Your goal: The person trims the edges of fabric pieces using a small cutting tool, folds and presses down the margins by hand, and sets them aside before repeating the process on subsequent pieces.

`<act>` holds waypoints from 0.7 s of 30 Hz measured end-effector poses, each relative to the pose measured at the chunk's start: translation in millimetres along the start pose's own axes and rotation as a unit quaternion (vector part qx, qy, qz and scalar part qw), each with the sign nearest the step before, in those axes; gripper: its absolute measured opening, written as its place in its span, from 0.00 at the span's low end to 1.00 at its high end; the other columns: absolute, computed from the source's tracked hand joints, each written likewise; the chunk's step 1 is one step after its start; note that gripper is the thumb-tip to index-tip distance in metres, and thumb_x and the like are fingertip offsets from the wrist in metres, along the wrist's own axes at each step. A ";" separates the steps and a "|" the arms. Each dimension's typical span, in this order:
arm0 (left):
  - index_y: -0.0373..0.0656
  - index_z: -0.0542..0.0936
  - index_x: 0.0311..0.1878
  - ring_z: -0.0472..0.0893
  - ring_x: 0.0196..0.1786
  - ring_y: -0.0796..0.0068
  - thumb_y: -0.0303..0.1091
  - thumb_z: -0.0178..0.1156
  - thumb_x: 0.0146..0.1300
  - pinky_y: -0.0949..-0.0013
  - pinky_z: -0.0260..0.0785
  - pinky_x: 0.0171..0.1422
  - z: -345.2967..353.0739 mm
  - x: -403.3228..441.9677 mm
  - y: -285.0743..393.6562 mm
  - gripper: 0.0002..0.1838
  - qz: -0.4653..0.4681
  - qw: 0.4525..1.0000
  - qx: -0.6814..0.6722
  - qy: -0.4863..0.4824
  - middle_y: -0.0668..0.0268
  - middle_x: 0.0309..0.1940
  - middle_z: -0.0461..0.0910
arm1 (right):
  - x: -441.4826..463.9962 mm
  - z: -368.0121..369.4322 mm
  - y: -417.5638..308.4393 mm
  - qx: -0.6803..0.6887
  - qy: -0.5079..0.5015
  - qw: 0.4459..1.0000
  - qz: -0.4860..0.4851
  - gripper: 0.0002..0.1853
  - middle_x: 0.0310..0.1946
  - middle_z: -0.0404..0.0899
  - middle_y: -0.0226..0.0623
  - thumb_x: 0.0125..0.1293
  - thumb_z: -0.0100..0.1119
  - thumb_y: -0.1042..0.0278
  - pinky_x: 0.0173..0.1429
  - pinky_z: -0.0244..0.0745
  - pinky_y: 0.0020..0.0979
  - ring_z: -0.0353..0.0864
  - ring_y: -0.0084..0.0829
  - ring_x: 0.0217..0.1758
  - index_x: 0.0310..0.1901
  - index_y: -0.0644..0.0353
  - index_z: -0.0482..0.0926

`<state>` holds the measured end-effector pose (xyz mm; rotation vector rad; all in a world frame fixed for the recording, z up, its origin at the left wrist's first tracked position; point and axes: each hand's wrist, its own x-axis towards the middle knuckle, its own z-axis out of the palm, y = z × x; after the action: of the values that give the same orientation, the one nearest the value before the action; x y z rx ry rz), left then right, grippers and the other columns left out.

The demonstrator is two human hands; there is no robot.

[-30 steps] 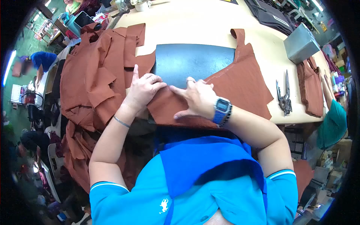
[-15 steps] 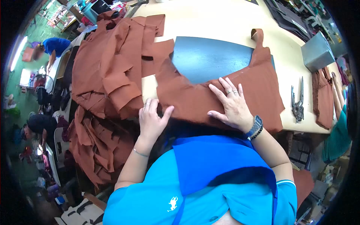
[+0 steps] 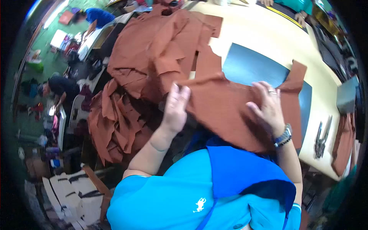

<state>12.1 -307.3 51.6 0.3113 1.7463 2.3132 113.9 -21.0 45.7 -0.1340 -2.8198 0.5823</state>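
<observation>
A brown cloth piece [image 3: 237,111] lies over the front edge of the table and partly covers a dark blue board [image 3: 253,67]. My left hand [image 3: 176,105] grips the cloth's left corner between thumb and fingers, and that corner looks lifted. My right hand [image 3: 268,105] rests on the right part of the cloth with its fingers apart. Left of the cloth lies a heap of brown fabric pieces [image 3: 149,50]. More brown scraps [image 3: 115,122] hang below the heap at the table's left side.
Metal shears [image 3: 322,140] lie on the pale table [image 3: 318,92] at the right, near a grey metal box [image 3: 347,96] and folded brown cloth [image 3: 344,145]. Another person's hands [image 3: 301,18] are at the far edge by a yellow strip [image 3: 285,16]. People work at the left.
The view has turned, shifting the table contents rightward. My left hand has taken hold of the cloth's left corner, and the cloth has shifted over the board. A person's hands have appeared across the table.
</observation>
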 end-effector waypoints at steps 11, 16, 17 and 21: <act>0.34 0.76 0.59 0.79 0.61 0.53 0.46 0.44 0.71 0.51 0.72 0.66 -196.5 -20.9 269.2 0.26 0.357 0.786 0.079 0.498 0.51 0.60 0.78 | 6.3 12.7 85.9 0.026 0.065 0.996 0.047 0.17 0.62 0.76 0.43 0.77 0.50 0.57 0.71 0.59 0.41 0.72 0.41 0.67 0.58 0.58 0.78; 0.25 0.65 0.50 0.81 0.47 0.46 0.41 0.46 0.70 0.50 0.73 0.56 -264.9 -14.8 343.9 0.22 0.627 0.470 0.307 0.540 0.38 0.48 0.75 | 6.8 11.8 81.9 0.022 0.070 0.996 0.041 0.16 0.60 0.77 0.41 0.77 0.51 0.57 0.71 0.60 0.40 0.73 0.41 0.65 0.55 0.57 0.80; 0.23 0.67 0.47 0.79 0.43 0.45 0.39 0.48 0.70 0.51 0.71 0.53 -269.5 -16.6 344.4 0.21 0.474 0.392 0.442 0.652 0.37 0.45 0.76 | 7.5 11.5 80.7 0.023 0.068 0.997 0.043 0.16 0.60 0.77 0.41 0.77 0.51 0.57 0.71 0.60 0.40 0.73 0.41 0.65 0.55 0.58 0.80; 0.24 0.71 0.41 0.79 0.45 0.44 0.39 0.48 0.74 0.48 0.68 0.52 -311.5 50.2 290.0 0.21 0.427 0.489 0.532 0.543 0.39 0.39 0.78 | 6.6 14.4 83.6 0.050 0.073 0.994 0.068 0.16 0.61 0.77 0.39 0.75 0.53 0.54 0.75 0.50 0.63 0.73 0.43 0.67 0.52 0.54 0.82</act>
<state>-144.8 -654.0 248.7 -0.3756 4.4444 1.0682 106.9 51.0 1.0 -0.3375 -2.6486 0.7121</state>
